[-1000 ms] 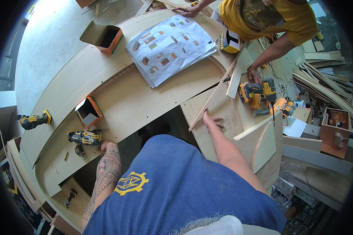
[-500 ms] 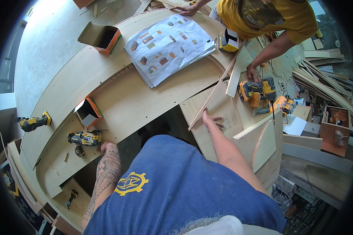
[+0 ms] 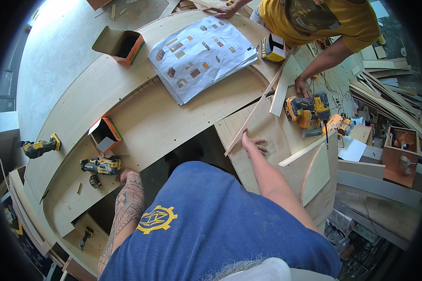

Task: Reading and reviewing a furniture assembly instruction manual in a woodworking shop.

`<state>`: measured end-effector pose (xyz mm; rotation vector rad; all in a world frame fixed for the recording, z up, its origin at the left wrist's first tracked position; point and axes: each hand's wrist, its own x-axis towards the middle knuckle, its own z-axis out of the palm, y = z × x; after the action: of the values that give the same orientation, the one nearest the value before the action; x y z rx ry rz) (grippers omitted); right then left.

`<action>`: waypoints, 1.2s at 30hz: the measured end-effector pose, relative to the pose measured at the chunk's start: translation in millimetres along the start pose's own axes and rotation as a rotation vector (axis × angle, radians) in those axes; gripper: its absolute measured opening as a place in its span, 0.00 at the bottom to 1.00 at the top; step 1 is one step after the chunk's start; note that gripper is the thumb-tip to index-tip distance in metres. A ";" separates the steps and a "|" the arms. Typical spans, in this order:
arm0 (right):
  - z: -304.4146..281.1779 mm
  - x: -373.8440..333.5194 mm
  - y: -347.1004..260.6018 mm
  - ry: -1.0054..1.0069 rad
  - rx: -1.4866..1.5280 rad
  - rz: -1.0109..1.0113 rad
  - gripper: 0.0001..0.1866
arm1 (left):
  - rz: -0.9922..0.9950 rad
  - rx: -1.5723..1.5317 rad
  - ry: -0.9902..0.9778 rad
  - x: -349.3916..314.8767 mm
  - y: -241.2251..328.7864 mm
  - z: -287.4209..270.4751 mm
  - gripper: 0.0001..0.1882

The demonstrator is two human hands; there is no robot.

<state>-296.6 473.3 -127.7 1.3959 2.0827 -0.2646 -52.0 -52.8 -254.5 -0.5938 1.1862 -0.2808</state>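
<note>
My right hand (image 3: 254, 142) lies on a plywood panel (image 3: 234, 122) with its fingers stretched out. Its edge meets a long thin wooden strip (image 3: 251, 118) that slants up to the right. At the inner edge of the curved plywood counter (image 3: 164, 126) rests my left hand (image 3: 126, 175), beside a yellow-and-black power tool (image 3: 102, 166); its fingers are mostly hidden. A stack of printed drawing sheets (image 3: 199, 58) covers part of the counter farther off.
A co-worker in a yellow shirt (image 3: 314, 18) leans in at the far right, one hand (image 3: 303, 88) by a yellow cordless drill (image 3: 320, 107). Open cartons (image 3: 122, 47) and another power tool (image 3: 42, 146) sit on the left. Scrap boards (image 3: 384, 105) pile up at right.
</note>
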 end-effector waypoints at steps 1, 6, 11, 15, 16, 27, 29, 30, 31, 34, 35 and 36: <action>-1.8 -1.8 0.6 -0.005 -0.002 -0.002 0.74 | 0.002 0.000 -0.001 6.5 1.4 2.0 0.24; -0.9 -8.2 -3.6 -0.052 -0.012 -0.025 0.74 | -0.195 -0.198 0.330 73.5 -7.9 27.0 0.23; -4.5 -6.3 0.5 -0.007 0.002 -0.013 0.74 | -0.139 -0.260 0.138 36.9 10.9 12.7 0.22; -2.0 -5.0 -0.5 -0.025 0.002 -0.024 0.75 | -0.097 -0.085 0.277 82.9 4.6 21.5 0.21; -2.0 -6.8 -2.2 -0.033 0.008 -0.035 0.75 | -0.106 -0.094 0.276 86.2 -1.1 21.8 0.21; 2.7 -0.1 -1.3 -0.010 0.008 -0.025 0.75 | -0.047 0.035 -0.120 109.8 1.5 11.7 0.17; 1.9 0.7 0.3 -0.006 0.004 -0.018 0.75 | -0.081 -0.031 -0.029 113.1 6.1 11.9 0.18; 1.9 0.9 1.1 0.003 0.004 -0.010 0.75 | -0.117 -0.102 0.064 114.3 8.0 12.0 0.19; 1.7 -0.1 0.3 0.010 0.005 -0.008 0.75 | -0.118 -0.104 0.062 114.2 7.4 12.8 0.19; 1.6 -1.3 -1.5 0.003 0.004 -0.009 0.75 | -0.045 0.062 -0.008 113.4 5.9 14.6 0.19; 1.8 -0.8 -0.9 0.002 0.001 -0.007 0.75 | -0.021 0.121 -0.031 113.5 6.4 14.9 0.19; 2.1 -0.4 -0.2 -0.004 0.005 -0.008 0.75 | 0.004 0.179 -0.055 113.3 6.5 15.4 0.19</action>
<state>-295.9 471.9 -129.2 1.3897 2.0859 -0.2760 2.9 -100.2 -343.1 -0.4404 1.0957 -0.3610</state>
